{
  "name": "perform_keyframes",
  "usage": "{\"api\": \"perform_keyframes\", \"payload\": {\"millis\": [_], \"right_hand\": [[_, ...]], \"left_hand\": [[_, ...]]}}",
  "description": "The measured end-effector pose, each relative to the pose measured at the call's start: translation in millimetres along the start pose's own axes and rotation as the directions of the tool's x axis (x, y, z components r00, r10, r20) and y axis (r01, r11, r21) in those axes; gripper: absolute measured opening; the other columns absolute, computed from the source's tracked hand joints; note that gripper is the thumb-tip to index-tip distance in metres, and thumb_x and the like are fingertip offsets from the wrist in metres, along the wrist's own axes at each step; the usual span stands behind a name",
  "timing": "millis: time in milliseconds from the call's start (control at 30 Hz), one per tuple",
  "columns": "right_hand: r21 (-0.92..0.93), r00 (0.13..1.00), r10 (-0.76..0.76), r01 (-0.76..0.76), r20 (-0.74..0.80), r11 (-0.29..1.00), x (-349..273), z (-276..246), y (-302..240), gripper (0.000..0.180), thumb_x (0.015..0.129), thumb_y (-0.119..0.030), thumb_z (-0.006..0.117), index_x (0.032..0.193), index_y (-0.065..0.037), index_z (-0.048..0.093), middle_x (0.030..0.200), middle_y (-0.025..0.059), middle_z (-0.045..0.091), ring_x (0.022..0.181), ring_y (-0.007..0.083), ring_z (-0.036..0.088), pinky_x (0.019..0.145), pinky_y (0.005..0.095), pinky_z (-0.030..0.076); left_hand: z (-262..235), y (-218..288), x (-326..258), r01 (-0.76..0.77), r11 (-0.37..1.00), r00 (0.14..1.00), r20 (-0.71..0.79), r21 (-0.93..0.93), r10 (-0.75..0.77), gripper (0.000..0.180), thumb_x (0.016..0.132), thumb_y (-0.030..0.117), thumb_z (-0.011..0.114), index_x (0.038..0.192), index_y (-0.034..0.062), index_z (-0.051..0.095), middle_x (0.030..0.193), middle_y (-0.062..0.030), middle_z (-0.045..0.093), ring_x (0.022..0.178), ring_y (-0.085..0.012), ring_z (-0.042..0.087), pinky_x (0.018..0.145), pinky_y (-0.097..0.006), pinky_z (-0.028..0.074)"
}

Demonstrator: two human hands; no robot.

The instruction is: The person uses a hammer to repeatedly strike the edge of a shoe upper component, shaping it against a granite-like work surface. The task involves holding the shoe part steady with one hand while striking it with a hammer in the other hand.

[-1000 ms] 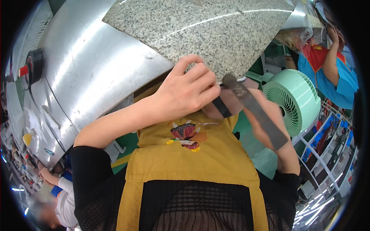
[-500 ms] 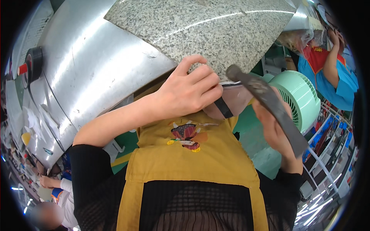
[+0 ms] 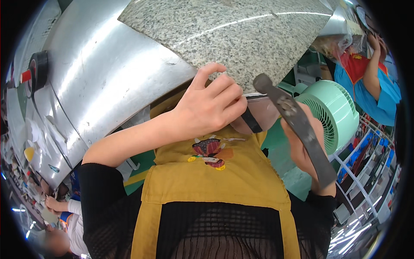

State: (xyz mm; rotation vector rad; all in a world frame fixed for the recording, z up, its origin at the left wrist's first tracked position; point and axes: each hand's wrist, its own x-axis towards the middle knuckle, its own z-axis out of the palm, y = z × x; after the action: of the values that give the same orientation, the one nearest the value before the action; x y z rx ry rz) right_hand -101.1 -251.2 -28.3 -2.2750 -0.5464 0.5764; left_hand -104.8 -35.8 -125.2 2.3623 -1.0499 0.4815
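My left hand [image 3: 213, 101] is closed with curled fingers on a dusty-pink fabric piece [image 3: 263, 113] at the near edge of the granite slab. A black strip [image 3: 251, 120] crosses this piece, and a dark band with a pale edge runs along its upper side. Just to the right, my right hand [image 3: 304, 140] is closed round a dark metal hammer [image 3: 297, 118]. Its long head points up-left, with the rounded face close above the slab's near edge and the pink piece. The handle is hidden behind the head and fingers.
The granite slab [image 3: 215, 34] adjoins a shiny metal tabletop [image 3: 116, 73] with a black tape roll [image 3: 39, 73] at far left. A mint-green fan [image 3: 332, 112] stands right of my right hand. Other people sit at far right and lower left, near a wire rack [image 3: 364, 172].
The hammer has turned slightly, its lower end swinging left and down, while its rounded face stays nearly in place. My left hand has shifted a little left, still on the pink piece.
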Motion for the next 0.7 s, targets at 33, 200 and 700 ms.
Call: {"api": "perform_keyframes", "payload": {"millis": [33,200,700], "right_hand": [[-0.035,1.000,-0.023,0.024,0.015,0.999,0.1,4.0,3.9,0.034,0.080,-0.001,0.056,0.113,-0.001,0.051,0.084,0.0206,0.060,0.077,0.0379,0.061,0.063,0.0365,0.047],[-0.129,0.989,0.050,-0.032,0.140,0.991,3.1,2.0,-0.3,0.039,0.079,-0.007,0.059,0.116,-0.006,0.049,0.093,0.0156,0.063,0.079,0.0327,0.064,0.063,0.0381,0.050],[-0.002,0.981,0.069,-0.070,0.179,0.998,4.8,-1.2,-1.8,0.039,0.080,-0.006,0.058,0.118,-0.007,0.048,0.093,0.0164,0.061,0.085,0.0339,0.062,0.068,0.0369,0.050]], "left_hand": [[-0.7,0.0,0.4,0.000,1.000,1.000,0.006,0.003,0.000,0.023,0.064,0.011,0.062,0.086,0.0120,0.061,0.082,0.0022,0.053,0.080,-0.0162,0.050,0.089,-0.041,0.038],[-0.8,-7.3,-1.1,0.160,0.967,0.987,0.031,-0.200,-0.157,0.023,0.062,0.010,0.068,0.084,0.0122,0.060,0.082,0.0018,0.053,0.081,-0.0178,0.051,0.085,-0.038,0.038],[0.0,-7.6,-5.5,0.035,0.994,0.999,-0.010,-0.107,-0.036,0.016,0.064,0.012,0.063,0.079,0.0118,0.056,0.080,0.0014,0.051,0.081,-0.0178,0.050,0.087,-0.039,0.039]]}}
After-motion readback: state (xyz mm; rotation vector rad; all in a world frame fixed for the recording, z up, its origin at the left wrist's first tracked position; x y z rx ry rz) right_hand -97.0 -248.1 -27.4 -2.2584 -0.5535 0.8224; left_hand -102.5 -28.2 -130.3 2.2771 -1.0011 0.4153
